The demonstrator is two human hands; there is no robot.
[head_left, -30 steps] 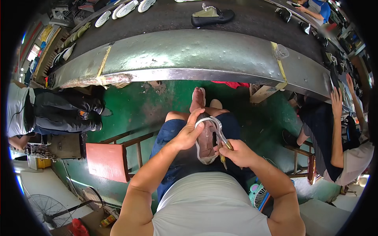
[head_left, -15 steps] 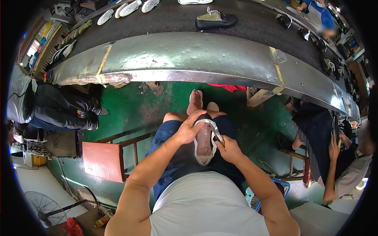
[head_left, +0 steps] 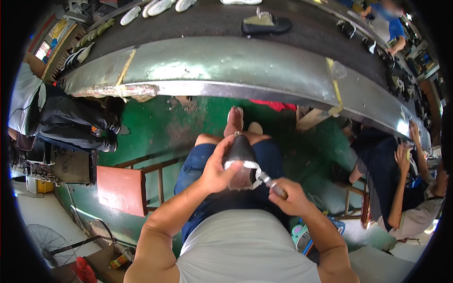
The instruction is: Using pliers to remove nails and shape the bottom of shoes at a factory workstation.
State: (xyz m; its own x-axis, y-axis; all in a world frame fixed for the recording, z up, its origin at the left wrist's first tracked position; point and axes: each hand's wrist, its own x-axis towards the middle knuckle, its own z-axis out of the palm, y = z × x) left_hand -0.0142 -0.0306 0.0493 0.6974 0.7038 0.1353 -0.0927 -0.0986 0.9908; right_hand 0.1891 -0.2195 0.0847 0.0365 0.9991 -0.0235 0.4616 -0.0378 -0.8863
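Above my lap, my left hand [head_left: 218, 166] wraps round a shoe [head_left: 239, 150] with a black upper. Its brownish underside shows, with a pale, loose upper edge round it, and my left thumb presses on that edge. In my right hand [head_left: 289, 195] is the grip of a silver metal tool [head_left: 267, 179] that looks like pliers. The tool's tip meets the pale edge on the shoe's right side. The jaws are too small and blurred to make out.
Ahead runs a metal-edged bench [head_left: 188, 59] with a dark conveyor. A black shoe [head_left: 267, 26] and several white shoes [head_left: 160, 7] stand on it. At left is a pink-topped stool [head_left: 120, 188]. Other people sit or stand left, right and far right; a fan [head_left: 49, 250] is lower left.
The shoe has tilted, so its black upper now faces me more and less underside shows. My right hand with the tool has moved down and to the right; my left hand has shifted nearer me.
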